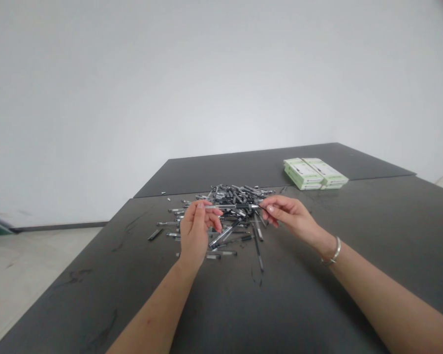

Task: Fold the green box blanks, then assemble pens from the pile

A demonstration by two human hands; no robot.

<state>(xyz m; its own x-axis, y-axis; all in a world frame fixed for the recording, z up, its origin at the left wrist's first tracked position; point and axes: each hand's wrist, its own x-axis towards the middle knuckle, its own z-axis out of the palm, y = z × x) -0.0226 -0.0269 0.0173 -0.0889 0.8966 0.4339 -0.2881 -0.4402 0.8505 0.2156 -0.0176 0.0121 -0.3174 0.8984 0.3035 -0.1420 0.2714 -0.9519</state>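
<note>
Above the pile, a clear gel pen (229,207) with a dark grip and silvery tip lies level between my two hands. My left hand (197,228) is closed on its clear rear end, thumb and index finger pinching it while the other fingers curl loosely. At the tip, my right hand (286,214) pinches with thumb and forefinger; a small dark bit shows there, and I cannot tell whether it is a cap or part of the tip. Below, a heap of gel pens and loose pen parts (239,194) spreads over the dark table (280,305).
Green-and-white boxes (315,173), stacked and banded together, stand behind the pile to the right. A dark pen cap (155,234) lies left of the heap. Two small pale pieces (169,199) rest near the table seam. A pale wall (221,88) rises behind.
</note>
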